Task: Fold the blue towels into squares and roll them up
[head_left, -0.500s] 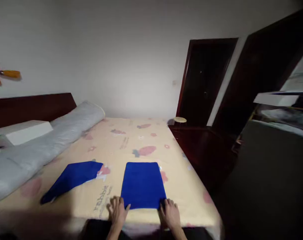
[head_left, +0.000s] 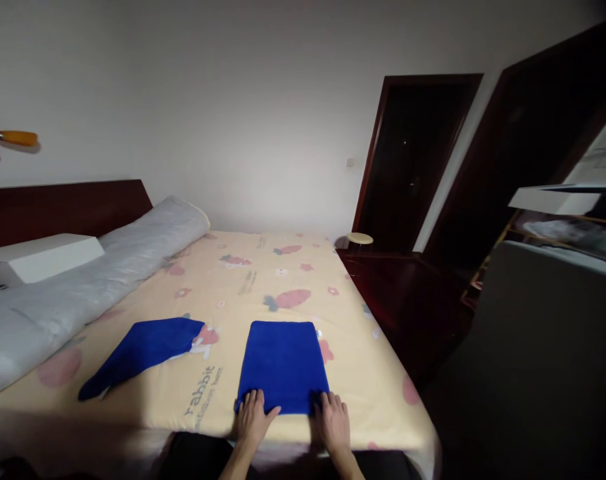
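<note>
A folded blue towel (head_left: 283, 363) lies flat as a neat rectangle on the bed's near edge. My left hand (head_left: 253, 417) rests on its near left corner with fingers stretched out flat. My right hand (head_left: 333, 421) lies at its near right corner, fingers extended onto the cloth. Neither hand holds anything. A second blue towel (head_left: 140, 351), loosely folded and slanted, lies to the left, well apart from both hands.
The bed sheet (head_left: 263, 280) is pale yellow with pink and grey prints. A long grey bolster (head_left: 87, 280) and a white box (head_left: 43, 257) lie along the dark headboard at left. A dark doorway (head_left: 413, 160) and grey furniture (head_left: 543, 347) stand at right.
My left hand has slid right onto the towel's near left corner. The right hand has shifted slightly inward along the near edge. The towels stay where they were.
</note>
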A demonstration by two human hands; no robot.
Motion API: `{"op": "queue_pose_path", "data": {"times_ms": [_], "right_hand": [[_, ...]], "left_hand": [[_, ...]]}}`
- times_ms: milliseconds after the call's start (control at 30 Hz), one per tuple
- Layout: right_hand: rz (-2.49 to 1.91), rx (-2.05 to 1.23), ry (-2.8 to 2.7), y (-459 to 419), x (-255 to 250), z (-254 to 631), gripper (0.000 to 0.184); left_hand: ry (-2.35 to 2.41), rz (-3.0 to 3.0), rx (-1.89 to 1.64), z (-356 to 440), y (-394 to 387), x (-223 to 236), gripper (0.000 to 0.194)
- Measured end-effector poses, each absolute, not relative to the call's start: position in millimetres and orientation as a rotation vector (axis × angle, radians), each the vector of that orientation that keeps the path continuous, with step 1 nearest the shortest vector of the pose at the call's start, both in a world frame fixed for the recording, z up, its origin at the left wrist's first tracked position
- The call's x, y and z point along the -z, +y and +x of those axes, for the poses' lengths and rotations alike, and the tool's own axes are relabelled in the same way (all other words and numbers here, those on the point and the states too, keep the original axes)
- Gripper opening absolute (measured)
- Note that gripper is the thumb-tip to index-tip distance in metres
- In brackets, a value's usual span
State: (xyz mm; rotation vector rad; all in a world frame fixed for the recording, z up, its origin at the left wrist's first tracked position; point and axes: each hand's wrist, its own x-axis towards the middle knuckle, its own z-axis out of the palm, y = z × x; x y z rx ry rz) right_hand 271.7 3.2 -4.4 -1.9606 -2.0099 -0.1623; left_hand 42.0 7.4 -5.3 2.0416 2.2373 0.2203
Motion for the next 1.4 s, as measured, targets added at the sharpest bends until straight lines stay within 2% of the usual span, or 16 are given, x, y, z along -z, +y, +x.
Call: {"op": "queue_pose_path", "data": {"times_ms": [167,333,567,800,1000,1133,1267,1400], "right_hand": [[-1.633,-0.173,-2.192,-11,-10,223,0.036],[-1.397,-0.407,-2.357,-23,12,193,0.053],[-1.487,-0.274,-2.376,-21,40,245,0.054],[-1.631,-0.084,-2.203,-21,61,296,0.055],[-1.677,-0.168,-2.190,-20,62,292,0.058],[-1.703,-0.268,-2.206,-23,50,290,0.058],[-1.735,-0.298,-2.204,-25,40,289,0.058],[-1.737,-0.297,-2.210,-26,37,288,0.058]], "left_hand": [[2.300,2.000,-0.153,47,10,2,0.051],[2.305,2.002,-0.150,45,11,-2,0.044],[2.357,2.038,-0.191,23,3,-11,0.052],[2.414,2.022,-0.210,-1,-1,-16,0.044],[2.382,2.086,-0.300,16,4,-16,0.040],[2.022,2.339,-0.396,44,-5,-14,0.049],[1.545,2.507,-0.376,69,-20,-11,0.068],[1.480,2.449,-0.219,78,-26,-6,0.064]]}}
